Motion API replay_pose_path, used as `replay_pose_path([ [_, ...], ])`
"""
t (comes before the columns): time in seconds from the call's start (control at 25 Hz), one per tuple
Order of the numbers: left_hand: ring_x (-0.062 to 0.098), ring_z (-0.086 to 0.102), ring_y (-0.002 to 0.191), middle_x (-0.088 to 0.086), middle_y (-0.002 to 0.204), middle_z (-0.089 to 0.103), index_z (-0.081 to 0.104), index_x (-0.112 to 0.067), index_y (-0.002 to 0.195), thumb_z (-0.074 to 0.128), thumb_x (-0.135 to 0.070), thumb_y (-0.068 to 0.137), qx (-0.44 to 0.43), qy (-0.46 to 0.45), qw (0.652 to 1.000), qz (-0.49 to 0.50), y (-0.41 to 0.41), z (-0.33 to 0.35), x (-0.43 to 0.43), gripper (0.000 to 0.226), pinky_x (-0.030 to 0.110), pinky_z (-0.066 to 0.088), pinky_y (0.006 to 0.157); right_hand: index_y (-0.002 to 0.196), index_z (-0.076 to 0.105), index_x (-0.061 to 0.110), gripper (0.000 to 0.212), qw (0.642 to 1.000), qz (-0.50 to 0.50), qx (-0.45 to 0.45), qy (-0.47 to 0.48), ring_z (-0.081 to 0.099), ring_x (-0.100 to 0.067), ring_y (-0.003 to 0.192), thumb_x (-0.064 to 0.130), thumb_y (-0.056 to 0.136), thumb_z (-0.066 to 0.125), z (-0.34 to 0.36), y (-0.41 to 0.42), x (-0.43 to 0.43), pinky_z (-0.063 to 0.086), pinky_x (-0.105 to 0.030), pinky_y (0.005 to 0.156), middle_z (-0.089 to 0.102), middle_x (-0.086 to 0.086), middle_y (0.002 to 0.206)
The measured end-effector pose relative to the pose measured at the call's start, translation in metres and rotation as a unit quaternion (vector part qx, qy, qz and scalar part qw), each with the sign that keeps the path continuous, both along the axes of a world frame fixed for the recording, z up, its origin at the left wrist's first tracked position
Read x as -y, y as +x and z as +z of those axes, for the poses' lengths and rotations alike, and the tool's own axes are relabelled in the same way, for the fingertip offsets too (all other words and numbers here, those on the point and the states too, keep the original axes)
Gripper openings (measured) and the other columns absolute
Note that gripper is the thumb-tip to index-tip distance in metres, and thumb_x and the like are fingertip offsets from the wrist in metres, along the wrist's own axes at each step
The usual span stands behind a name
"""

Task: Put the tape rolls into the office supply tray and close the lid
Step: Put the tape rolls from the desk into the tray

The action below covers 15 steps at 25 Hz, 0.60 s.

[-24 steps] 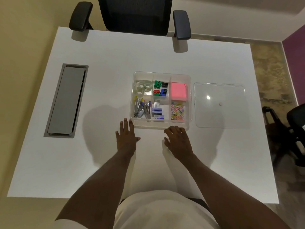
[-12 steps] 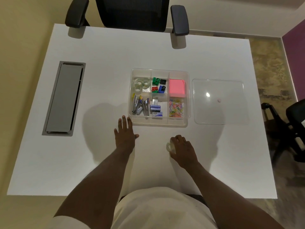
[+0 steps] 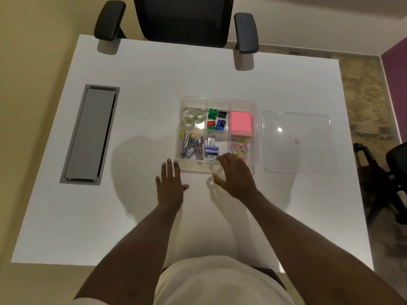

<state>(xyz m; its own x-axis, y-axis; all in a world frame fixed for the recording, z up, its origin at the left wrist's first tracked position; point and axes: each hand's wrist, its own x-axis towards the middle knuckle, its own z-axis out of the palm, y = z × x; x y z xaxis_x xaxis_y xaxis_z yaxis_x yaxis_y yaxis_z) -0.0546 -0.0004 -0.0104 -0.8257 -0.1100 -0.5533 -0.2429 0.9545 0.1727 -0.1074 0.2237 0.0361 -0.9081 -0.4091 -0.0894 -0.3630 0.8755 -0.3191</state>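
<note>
The right hand [image 3: 236,176] holds a clear tape roll [image 3: 215,167] in a closed grip, pinched between thumb and fingers at the hand's left side. The roll sits at the near rim of the office supply tray [image 3: 255,133], over the near wall by the middle compartment; whether it touches the wall cannot be told.

The left hand [image 3: 170,183] lies flat on the table [image 3: 143,73], palm down, fingers spread, holding nothing. Its fingertips are just beside the tray's near left corner.

Tray contents, by compartment:
- Far left: three clear tape rolls [image 3: 193,118], lying flat.
- Far middle: coloured sharpeners [image 3: 217,119] in green, black, red and blue.
- Far right: a pink sticky-note pad [image 3: 241,124].
- Near left: metal staplers or staple removers [image 3: 191,147]; the type cannot be told.
- Near middle: small purple boxes [image 3: 211,149].
- Near right: coloured paper clips [image 3: 241,148], partly hidden by the right hand.

The clear lid [image 3: 297,142] lies flat on the table just to the right of the tray, apart from it. The tray is uncovered.

A grey cable hatch [image 3: 89,134] is set into the table well to the left. A black office chair [image 3: 182,18] stands at the far edge.
</note>
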Motion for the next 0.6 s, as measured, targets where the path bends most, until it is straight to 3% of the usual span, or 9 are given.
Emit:
replay_pose_path([
  [0.36,0.032,-0.017,0.16,0.011,0.171,-0.023,-0.015,-0.016,0.163,0.054,-0.051,0.101,0.006,-0.009,1.0,-0.005,-0.002,-0.008,0.001,0.099,0.056,0.013,0.13,0.125,0.058,0.016,0.052,0.999,-0.024,-0.044,0.012,0.059,-0.026,0.103,0.029,0.079,0.078,0.027,-0.129,0.062,0.051,-0.038,0.087,0.061,-0.008,0.115],
  [0.6,0.032,-0.018,0.16,0.01,0.171,-0.024,-0.013,-0.018,0.164,0.058,-0.052,0.099,0.005,-0.004,1.0,0.006,-0.002,-0.015,0.002,0.102,0.058,0.012,0.129,0.123,0.057,0.014,0.05,0.997,-0.039,-0.014,0.064,0.057,-0.03,0.11,0.042,0.085,0.071,0.018,-0.172,0.098,0.043,-0.042,0.097,0.064,-0.009,0.114],
])
